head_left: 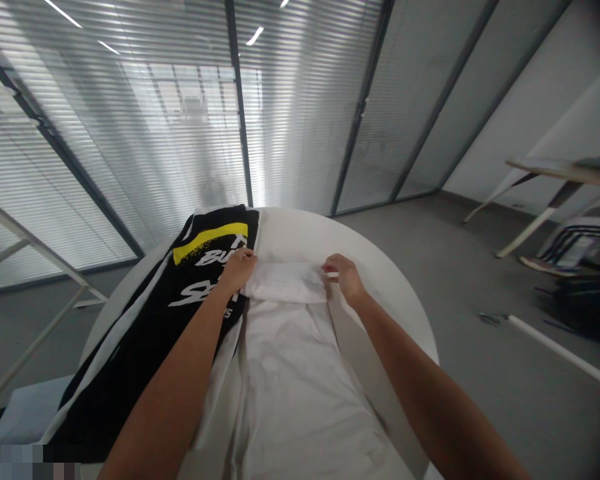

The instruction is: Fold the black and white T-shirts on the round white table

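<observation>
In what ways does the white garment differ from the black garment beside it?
The white garment looks plain, whereas the black garment carries yellow and white print. The white garment's far end has a folded-over band; the black garment shows no such band there. Both lie on the white table, side by side.

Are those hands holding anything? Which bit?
It's unclear whether the left hand and right hand grip the white cloth; they're at opposite sides of its folded end.

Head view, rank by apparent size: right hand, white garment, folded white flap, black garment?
1. White garment, black garment: unsure, the left forearm hides some of the latter.
2. Folded white flap
3. Right hand
</observation>
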Demonstrator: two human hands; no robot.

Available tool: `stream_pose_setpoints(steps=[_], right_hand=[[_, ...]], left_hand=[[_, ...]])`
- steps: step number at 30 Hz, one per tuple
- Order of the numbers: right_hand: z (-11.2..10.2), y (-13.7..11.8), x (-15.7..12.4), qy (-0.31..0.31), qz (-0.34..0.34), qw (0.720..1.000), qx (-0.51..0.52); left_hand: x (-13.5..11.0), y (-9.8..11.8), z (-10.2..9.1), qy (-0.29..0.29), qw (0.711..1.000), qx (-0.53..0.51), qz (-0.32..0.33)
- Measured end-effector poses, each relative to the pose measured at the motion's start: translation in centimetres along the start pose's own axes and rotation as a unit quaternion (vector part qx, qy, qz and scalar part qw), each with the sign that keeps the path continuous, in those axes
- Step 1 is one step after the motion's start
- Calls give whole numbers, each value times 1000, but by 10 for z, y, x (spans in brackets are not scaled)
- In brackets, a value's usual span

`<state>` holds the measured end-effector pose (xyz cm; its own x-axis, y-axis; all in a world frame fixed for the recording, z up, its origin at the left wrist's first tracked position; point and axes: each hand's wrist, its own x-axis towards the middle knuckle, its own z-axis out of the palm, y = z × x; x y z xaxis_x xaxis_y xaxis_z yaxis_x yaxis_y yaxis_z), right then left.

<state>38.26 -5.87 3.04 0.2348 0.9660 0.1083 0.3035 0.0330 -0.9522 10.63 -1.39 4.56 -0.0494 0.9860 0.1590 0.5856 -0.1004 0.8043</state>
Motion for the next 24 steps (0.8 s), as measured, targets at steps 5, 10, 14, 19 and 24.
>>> stream_pose_setpoints(steps=[5,10,14,19,24], right_hand=[[-1,2,-4,-12,-11,961,-277],[7,8,-5,-93,-69,943,-312],[13,14,2,-57,-108,981,-152],[15,18,9,-8,-64,997,-48],[10,13,2,18,-59,970,-235]], left_hand=[[-1,-5,-1,-53,986,157,-15],[-3,-5,-2,-84,987,138,-21],[-6,0,-2,-97,995,-17,-28],[-12,3,-1,-128,983,-117,-64],[-11,0,0,-104,993,44,16]])
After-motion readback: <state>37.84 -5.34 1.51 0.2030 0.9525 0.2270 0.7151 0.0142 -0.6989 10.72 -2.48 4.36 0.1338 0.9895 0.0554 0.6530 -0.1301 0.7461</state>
